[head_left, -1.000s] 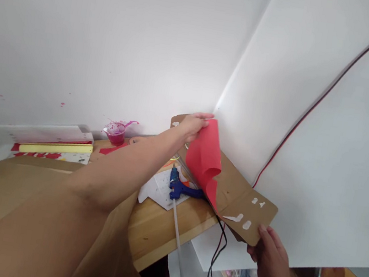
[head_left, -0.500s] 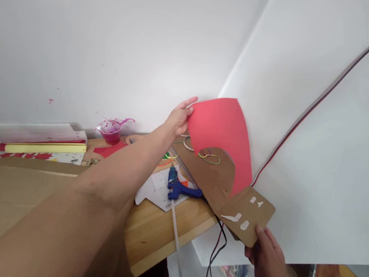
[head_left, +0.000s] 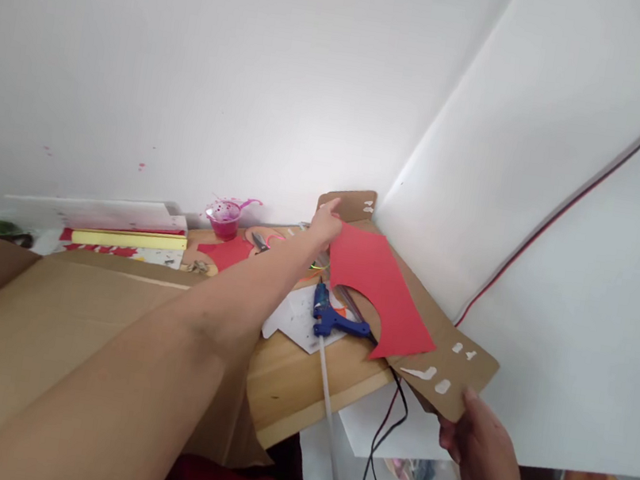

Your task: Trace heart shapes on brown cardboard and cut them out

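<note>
My left hand (head_left: 327,225) reaches to the back of the table and pinches the far left corner of a red sheet of paper (head_left: 364,267). A curved piece is cut out of that sheet's left side. The red paper lies over a long brown cardboard piece (head_left: 407,277), whose far end stands up near the wall. My right hand (head_left: 480,436) grips the near end of the cardboard, its thumb on top and its fingers underneath. White torn patches mark this end. Left of the red sheet lies a blue glue gun (head_left: 329,315) with a glue stick in it.
White paper scraps (head_left: 296,321) lie beneath the glue gun. A pink cup (head_left: 224,219), scissors (head_left: 260,242) and a red scrap (head_left: 227,253) sit farther left. A large cardboard box (head_left: 71,331) fills the left. Black cables (head_left: 388,427) hang off the table edge.
My left hand has lowered the raised red sheet onto the cardboard. The cardboard's upright far end has come into sight. My right hand keeps its grip. The view has shifted a little.
</note>
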`<state>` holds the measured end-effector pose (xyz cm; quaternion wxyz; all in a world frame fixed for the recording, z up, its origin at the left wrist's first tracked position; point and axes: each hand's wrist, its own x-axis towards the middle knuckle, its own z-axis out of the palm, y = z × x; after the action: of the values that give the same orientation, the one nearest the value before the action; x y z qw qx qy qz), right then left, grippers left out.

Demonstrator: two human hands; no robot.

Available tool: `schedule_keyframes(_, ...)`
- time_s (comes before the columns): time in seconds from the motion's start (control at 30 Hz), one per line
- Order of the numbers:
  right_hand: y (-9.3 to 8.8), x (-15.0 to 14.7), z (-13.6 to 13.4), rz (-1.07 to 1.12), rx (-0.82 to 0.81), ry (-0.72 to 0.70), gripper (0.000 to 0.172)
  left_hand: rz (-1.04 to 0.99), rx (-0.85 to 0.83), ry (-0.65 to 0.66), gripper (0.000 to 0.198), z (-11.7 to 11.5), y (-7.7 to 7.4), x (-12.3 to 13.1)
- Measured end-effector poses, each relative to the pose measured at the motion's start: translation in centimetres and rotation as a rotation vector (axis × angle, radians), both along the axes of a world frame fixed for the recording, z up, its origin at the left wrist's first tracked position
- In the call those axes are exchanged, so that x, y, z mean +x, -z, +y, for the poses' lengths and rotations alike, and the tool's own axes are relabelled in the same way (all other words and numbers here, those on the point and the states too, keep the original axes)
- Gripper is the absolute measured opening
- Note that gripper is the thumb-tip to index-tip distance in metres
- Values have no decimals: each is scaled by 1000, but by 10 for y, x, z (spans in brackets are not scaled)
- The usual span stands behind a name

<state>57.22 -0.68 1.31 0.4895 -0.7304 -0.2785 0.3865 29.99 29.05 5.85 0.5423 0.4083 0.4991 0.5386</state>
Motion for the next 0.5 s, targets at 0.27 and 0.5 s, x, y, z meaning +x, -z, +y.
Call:
schedule_keyframes(0.27, -11, -4, -9, -101, 20, -29, 63, 69, -99, 152, 31, -21, 5, 11)
schedule_keyframes(0.5, -6, -15, -11, -64, 75, -37, 68, 76, -32, 107, 39, -13, 1, 35)
